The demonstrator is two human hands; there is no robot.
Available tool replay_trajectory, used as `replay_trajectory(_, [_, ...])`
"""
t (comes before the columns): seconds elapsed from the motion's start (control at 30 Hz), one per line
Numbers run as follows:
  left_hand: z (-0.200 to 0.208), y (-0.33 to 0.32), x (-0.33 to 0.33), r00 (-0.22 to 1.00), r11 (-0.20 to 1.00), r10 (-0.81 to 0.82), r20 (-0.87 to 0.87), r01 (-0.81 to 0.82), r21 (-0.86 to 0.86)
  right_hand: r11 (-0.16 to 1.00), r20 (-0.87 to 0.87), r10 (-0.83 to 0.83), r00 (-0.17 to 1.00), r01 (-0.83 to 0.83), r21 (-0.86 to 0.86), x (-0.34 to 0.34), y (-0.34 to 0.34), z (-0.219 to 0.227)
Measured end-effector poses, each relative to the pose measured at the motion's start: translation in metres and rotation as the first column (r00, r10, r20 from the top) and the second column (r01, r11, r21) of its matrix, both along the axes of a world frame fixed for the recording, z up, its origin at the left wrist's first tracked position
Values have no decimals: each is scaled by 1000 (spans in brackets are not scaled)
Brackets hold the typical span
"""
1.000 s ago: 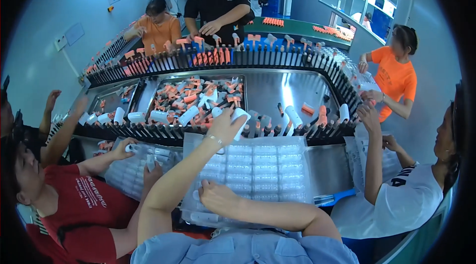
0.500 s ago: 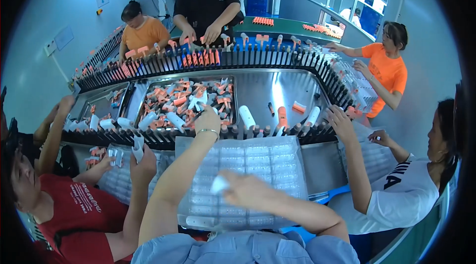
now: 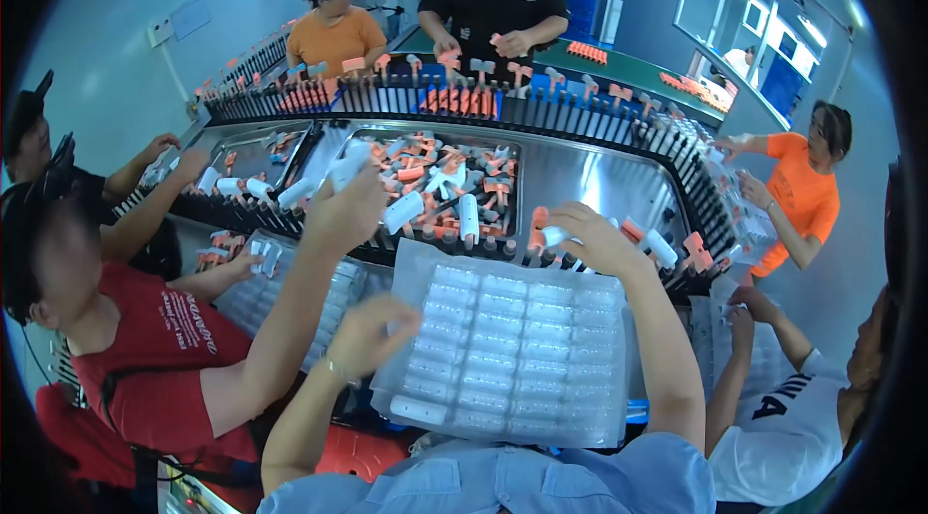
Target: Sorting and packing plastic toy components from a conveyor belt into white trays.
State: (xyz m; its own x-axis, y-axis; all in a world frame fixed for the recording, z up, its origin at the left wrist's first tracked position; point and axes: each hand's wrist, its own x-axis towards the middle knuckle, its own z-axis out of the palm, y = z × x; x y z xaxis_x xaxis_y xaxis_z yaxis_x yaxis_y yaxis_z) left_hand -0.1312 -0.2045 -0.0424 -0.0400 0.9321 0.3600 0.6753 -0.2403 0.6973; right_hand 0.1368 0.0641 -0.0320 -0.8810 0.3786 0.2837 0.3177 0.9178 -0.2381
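Observation:
My left hand [image 3: 372, 335], blurred by motion, hovers by the left edge of a clear plastic blister tray [image 3: 498, 340]; its fingers are smeared, and no part shows in it. Over the far peg row, my right hand [image 3: 599, 239] has its fingers closed around a white plastic casing [image 3: 557, 236], partly hidden by them. An orange piece [image 3: 538, 222] touches or lies just beside those fingertips. Another white casing [image 3: 469, 216] stands on a peg to the left. One white casing [image 3: 418, 411] lies in the tray's near left pocket.
A metal tray [image 3: 518, 176] beyond the pegs holds a heap of orange, white and grey parts. At my left, a co-worker's hand [image 3: 348, 210] in front of the peg row holds a white part. More co-workers sit or stand around the line. Black pegs [image 3: 580, 108] ring the table.
My left hand has drawn back from the pegs to the tray's left edge. My right hand has moved from above the tray to the pegs. The view has swung left.

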Motion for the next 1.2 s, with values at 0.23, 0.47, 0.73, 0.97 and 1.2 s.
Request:
replay_trajectory(0.23, [-35,-77,18,918,958,-259,-302,205,-199,979,250,-92,964,134,-153,-114,-1,-25])
replay_trajectory(0.47, [-20,-68,41,832,935,-307,-462,172,-310,985,-120,-13,993,33,170,-133,-16,-58])
replay_trajectory(0.73, [-4,-44,38,952,956,-16,306,104,-275,981,-227,-52,973,7,-193,13,-76,43])
replay_trajectory(0.97, [30,128,89,919,960,-254,-301,277,33,776,-140,-555,820,449,-442,130,-119,-5])
replay_trajectory(1.2, [7,231,90,796,893,-301,-525,429,139,527,64,-694,717,566,-633,160,-159,-63])
